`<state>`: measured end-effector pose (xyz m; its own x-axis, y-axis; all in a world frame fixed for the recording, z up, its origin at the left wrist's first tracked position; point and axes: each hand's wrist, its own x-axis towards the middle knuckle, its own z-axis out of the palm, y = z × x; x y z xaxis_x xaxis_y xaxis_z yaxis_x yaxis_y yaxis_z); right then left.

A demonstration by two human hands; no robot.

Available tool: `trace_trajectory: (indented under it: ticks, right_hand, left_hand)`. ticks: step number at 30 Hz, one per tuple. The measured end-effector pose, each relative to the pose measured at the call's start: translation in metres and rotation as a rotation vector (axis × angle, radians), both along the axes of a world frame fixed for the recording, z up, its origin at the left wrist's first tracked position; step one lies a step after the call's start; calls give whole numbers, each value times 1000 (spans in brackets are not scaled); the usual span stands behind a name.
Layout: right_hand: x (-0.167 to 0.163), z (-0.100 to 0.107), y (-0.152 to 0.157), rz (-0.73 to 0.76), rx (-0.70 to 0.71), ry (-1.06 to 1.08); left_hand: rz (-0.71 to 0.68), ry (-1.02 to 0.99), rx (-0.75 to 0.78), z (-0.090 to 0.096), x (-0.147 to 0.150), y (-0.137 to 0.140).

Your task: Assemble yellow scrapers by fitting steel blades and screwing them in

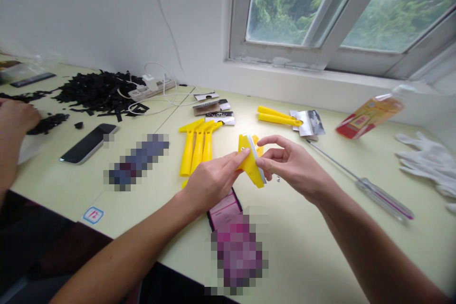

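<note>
A yellow tool head [253, 172] is held up above the counter [306, 247], tilted, with a pale metal strip [262, 176] set along its right edge. It is gripped in the left hand [213, 178], whose fingers are closed on its left side, the thumb laid flat across the yellow face near a small round fitting. The right hand [290, 164] is half curled around the opposite edge: its thumb is pressed to the strip, its index fingertip is placed by the upper part of the strip, and its other fingers are bent loosely behind. Just below the right hand, small shiny parts [278, 179] can be seen on the counter, too small to be made out. Beyond the left hand, three yellow handles [195, 147] are laid side by side, and some printed cards [213, 109] are scattered behind them. Farther right, two yellow handles with a packet [313, 123] at their ends are placed near the tip of a clear-handled screwdriver [383, 198]. By the wall a bottle of orange liquid [372, 110] is seen, with white gloves [427, 159] nearer the right edge. Under the left forearm a pink-faced slab [227, 211] is partly covered, its lower part blurred out. To the left, a phone [89, 144] is set down before a heap of black pieces [96, 90], beside which a co-worker's hand [17, 116] is seen.
</note>
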<state>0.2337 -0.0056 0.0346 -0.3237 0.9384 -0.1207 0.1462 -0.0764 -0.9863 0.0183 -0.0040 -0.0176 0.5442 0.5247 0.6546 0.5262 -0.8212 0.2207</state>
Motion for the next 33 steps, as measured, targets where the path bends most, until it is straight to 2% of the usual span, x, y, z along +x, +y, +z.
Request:
trace_trajectory:
  ticks: [13, 19, 28, 33]
  right_hand:
    - [-7, -6, -4, -96, 82, -109]
    - [-12, -11, -4, -158, 170, -143]
    - [-11, -10, -4, -115, 137, -115]
    - [-10, -10, -3, -87, 139, -91]
  left_hand:
    - [16, 67, -75, -5, 0, 2]
    - [47, 73, -99, -3, 1, 1]
    - [56, 97, -120, -2, -1, -1]
    - [90, 178, -89, -2, -2, -2]
